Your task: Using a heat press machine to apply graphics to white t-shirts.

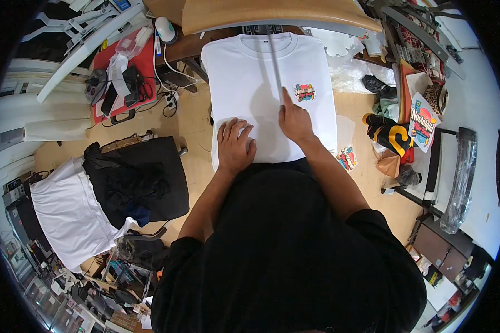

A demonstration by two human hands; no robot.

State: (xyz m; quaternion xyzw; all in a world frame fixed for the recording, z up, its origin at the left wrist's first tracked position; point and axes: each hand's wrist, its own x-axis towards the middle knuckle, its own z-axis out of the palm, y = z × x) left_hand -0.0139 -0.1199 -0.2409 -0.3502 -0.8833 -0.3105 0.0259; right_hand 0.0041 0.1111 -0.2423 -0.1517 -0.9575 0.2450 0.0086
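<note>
A white T-shirt (236, 77) lies spread out in front of me, collar at the far end. On its right chest area sits a small colourful print (305, 92). A long thin grey ruler (276, 61) runs from the collar down toward me. My right hand (296, 121) grips its near end, the index finger stretched along it and the other fingers curled. My left hand (236, 145) rests on the lower left part of the shirt, palm down, fingers spread and holding nothing.
A curved wooden-coloured board (283, 15) overhangs the shirt's far end. A black padded seat (169, 183) with dark cloth stands left, beside white fabric (69, 211). A red surface (141, 64) holds cables. A transparent sheet with a colourful print (347, 159) lies right; a larger print (424, 122) stands beyond.
</note>
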